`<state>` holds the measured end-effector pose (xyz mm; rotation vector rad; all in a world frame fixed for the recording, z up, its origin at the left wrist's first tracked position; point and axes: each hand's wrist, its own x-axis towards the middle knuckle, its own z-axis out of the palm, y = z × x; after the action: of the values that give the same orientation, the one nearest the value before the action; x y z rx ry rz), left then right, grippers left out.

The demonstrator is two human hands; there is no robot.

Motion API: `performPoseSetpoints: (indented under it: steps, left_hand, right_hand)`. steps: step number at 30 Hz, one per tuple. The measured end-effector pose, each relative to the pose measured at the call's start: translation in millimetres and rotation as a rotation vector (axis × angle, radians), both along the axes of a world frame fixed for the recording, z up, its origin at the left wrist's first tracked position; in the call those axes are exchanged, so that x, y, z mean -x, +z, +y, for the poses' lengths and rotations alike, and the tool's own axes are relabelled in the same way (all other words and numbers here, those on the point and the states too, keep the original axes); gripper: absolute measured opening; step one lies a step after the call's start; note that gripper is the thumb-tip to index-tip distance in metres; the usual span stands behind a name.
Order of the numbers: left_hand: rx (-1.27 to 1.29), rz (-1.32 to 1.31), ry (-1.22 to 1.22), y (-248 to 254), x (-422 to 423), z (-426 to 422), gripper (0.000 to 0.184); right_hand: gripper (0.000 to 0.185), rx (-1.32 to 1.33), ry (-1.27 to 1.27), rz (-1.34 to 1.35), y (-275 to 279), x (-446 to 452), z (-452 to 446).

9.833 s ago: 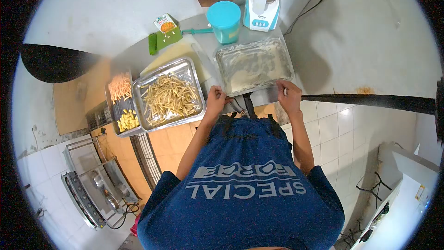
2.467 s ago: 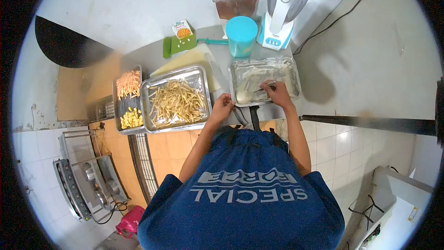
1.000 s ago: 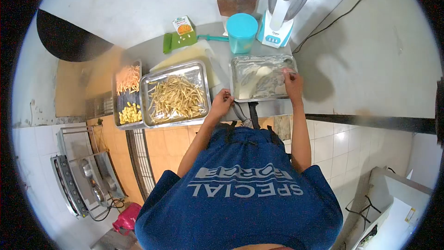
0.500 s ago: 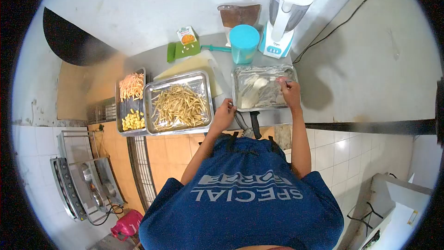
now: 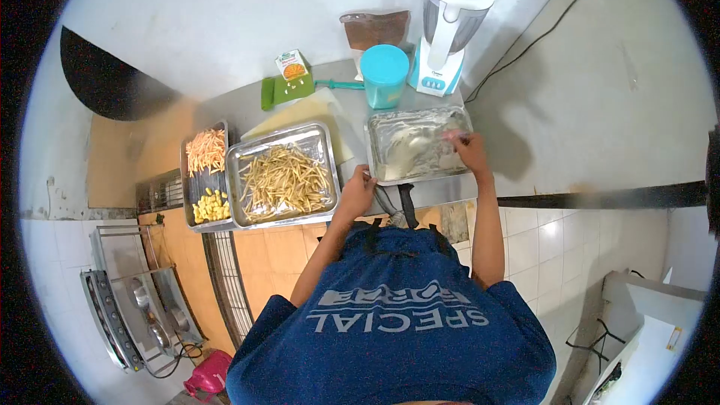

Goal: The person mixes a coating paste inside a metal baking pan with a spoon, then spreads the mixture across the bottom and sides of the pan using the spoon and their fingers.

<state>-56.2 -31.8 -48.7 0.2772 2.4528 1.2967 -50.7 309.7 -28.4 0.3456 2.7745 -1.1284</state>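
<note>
A metal tray [image 5: 420,178] smeared with a pale, wet-looking mixture [image 5: 409,146] lies on the counter in front of me. My right hand [image 5: 472,154] is closed over its right side, around a pink-handled utensil [image 5: 452,136]. The utensil's pale head is blurred within the mixture. At the tray's front left corner, the fingers of my left hand [image 5: 360,186] pinch the rim. A black-handled tool [image 5: 407,202] sticks out past the counter edge between my hands.
To the left are a tray of thin brownish strips [image 5: 285,184] and another holding orange strips [image 5: 206,151] and yellow chunks [image 5: 211,205]. A teal-lidded container [image 5: 385,79], a blender [image 5: 450,34] and a green-and-white packet [image 5: 292,67] stand behind, near the wall.
The view has shifted slightly, moving the counter a little left. The utensil in my right hand has moved and its head is blurred now. My left hand stays at the tray corner.
</note>
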Motion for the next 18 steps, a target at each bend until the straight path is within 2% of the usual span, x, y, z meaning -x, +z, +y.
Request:
performPoseSetpoints:
  steps: [2,3,4,5,6,7,8,10,11,13,16,18]
  left_hand:
    - [-0.006,0.007,-0.011,4,4,0,0.047]
    - [-0.032,-0.008,-0.019,5,7,0,0.054]
    - [-0.058,-0.020,-0.026,4,11,0,0.061]
    - [-0.058,-0.012,-0.035,4,15,-2,0.061]
    - [-0.034,0.003,-0.075,2,20,-3,0.069]
    - [-0.010,0.017,-0.112,3,24,-4,0.077]
    - [-0.010,0.020,-0.114,3,27,-5,0.077]
    - [-0.100,-0.134,-0.071,4,33,-6,0.094]
    - [-0.099,-0.133,-0.065,4,36,-7,0.094]
    - [-0.237,-0.161,-0.087,1,39,-8,0.106]
    - [-0.178,-0.240,-0.131,11,49,-4,0.108]
    - [-0.155,-0.244,-0.131,28,52,-1,0.108]
  right_hand:
    - [0.026,0.362,-0.305,0.337,0,-1,-8]
    - [0.026,0.364,-0.315,0.347,-2,0,-15]
    - [0.026,0.218,-0.259,0.338,-6,1,-25]
    - [0.026,0.072,-0.202,0.324,-9,1,-33]
    - [0.026,0.070,-0.208,0.332,-4,2,-40]
    - [0.026,0.181,-0.112,0.255,2,2,-47]
    - [0.026,0.293,-0.015,0.174,9,3,-51]
    - [0.027,0.267,-0.035,0.156,12,8,-40]
    - [0.026,0.182,-0.095,0.251,14,10,-31]
    - [0.021,0.083,-0.163,0.494,8,17,-19]
    - [0.020,-0.060,-0.198,0.576,5,26,-33]
    - [0.019,-0.050,-0.203,0.657,6,35,-54]
